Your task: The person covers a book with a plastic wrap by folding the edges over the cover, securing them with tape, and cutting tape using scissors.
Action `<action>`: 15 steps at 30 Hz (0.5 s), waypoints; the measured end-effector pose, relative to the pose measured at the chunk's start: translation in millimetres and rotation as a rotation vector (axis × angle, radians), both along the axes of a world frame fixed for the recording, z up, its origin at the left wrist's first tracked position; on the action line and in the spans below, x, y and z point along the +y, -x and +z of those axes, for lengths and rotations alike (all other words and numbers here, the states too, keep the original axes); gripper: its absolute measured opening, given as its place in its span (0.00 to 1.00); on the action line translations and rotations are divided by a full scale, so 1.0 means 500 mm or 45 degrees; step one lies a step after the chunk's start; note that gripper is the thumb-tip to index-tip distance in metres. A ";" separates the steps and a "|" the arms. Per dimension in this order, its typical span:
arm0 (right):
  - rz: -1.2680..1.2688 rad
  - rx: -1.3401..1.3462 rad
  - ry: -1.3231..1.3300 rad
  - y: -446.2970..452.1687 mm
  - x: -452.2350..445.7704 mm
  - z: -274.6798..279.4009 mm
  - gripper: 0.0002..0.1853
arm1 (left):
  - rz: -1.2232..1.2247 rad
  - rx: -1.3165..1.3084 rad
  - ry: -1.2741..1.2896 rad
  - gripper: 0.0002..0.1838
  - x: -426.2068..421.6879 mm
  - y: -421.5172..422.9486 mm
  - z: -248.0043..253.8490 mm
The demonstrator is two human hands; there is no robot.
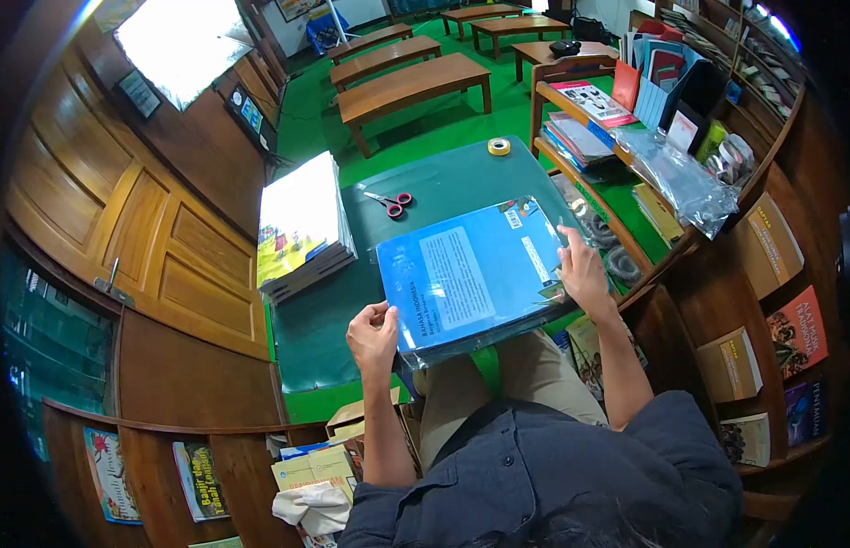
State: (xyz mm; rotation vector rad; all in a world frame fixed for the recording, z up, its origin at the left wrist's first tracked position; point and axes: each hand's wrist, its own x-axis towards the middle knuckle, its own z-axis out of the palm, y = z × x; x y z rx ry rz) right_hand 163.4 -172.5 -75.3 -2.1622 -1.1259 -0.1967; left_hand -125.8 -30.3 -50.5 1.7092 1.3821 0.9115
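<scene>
A blue book [457,274] with a glossy, clear-plastic-looking surface lies back cover up at the near edge of the green table [425,183]; other covers seem stacked beneath it. At its lower left corner, my left hand [372,338] is closed on the edge, thumb and fingers together. My right hand [585,274] grips the right edge, its thumb by the cover and some fingers hidden behind. Beyond the book lie scissors [393,203] with red handles, blades spread. A roll of yellow tape [499,146] sits near the far table edge.
To the left stands a tall stack of books [302,219] with white and yellow covers. A wooden shelf [571,110] on the right holds folders, papers and crumpled clear plastic [685,173]. Low wooden benches [416,87] stand beyond the table. A white cloth [313,507] lies on books at lower left.
</scene>
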 end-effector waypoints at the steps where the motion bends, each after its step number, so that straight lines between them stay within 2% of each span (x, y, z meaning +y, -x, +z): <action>1: 0.027 -0.019 -0.039 -0.004 -0.003 -0.009 0.20 | -0.013 -0.029 0.033 0.11 -0.001 0.003 -0.003; 3: 0.053 -0.038 -0.075 -0.003 -0.008 -0.009 0.21 | -0.027 -0.058 0.069 0.10 -0.002 0.005 -0.007; 8: 0.077 0.294 -0.022 0.010 -0.009 0.026 0.20 | -0.014 -0.063 0.104 0.10 0.001 0.005 -0.010; 13: -0.021 0.132 0.028 0.008 -0.001 -0.002 0.20 | 0.021 -0.013 0.049 0.10 -0.011 -0.002 -0.009; 15: -0.067 -0.052 -0.023 0.005 0.005 -0.026 0.20 | 0.088 0.160 -0.067 0.10 -0.030 -0.012 0.008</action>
